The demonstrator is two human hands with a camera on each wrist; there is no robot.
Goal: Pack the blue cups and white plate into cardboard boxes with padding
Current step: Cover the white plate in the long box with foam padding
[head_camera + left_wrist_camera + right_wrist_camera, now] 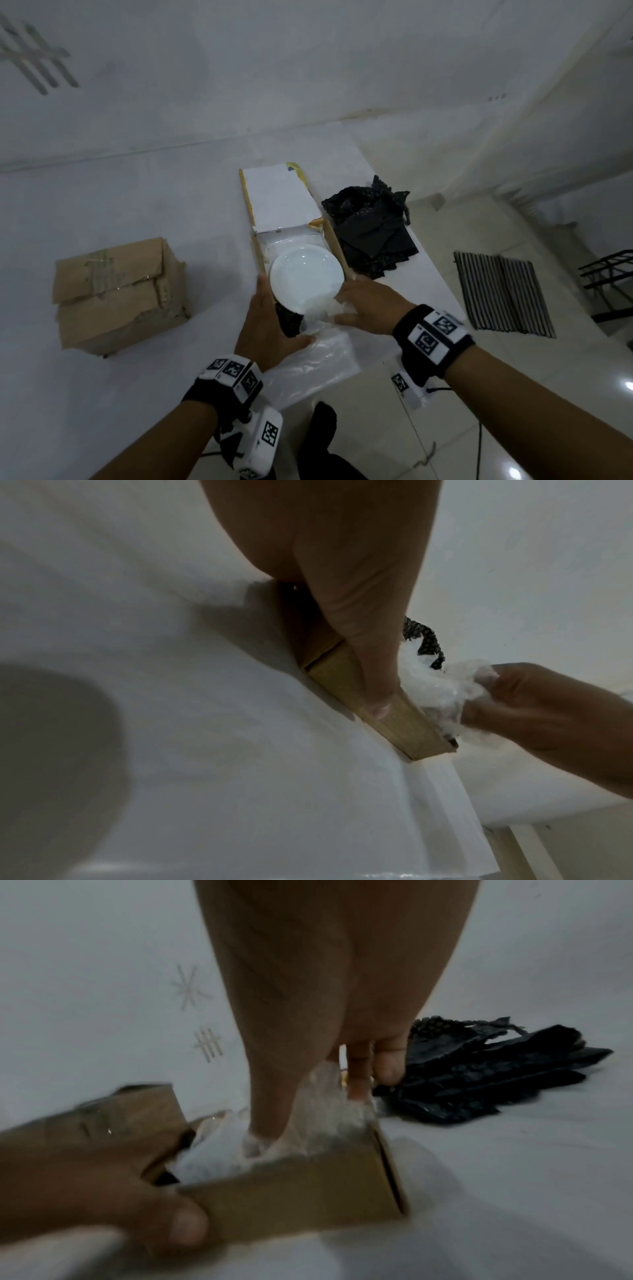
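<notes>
The white plate [306,277] lies tilted in a flat open cardboard box [257,255], its near rim raised over the box's front. My left hand [270,308] holds the box's near left corner: a finger [369,674] lies along the side wall [404,723] and the thumb [185,1223] presses the front wall [301,1188]. My right hand [346,301] pinches white plastic padding [318,317] at the box's near right corner, under the plate's rim. Its fingers [270,1123] are sunk in the padding [325,1118]. No blue cups are in view.
A closed, dented brown box [116,294] sits on the white table to the left. Black bubble wrap [373,226] is heaped right of the open box. A clear plastic bag [318,366] hangs over the table's near edge. The box's white lid [281,198] lies open behind.
</notes>
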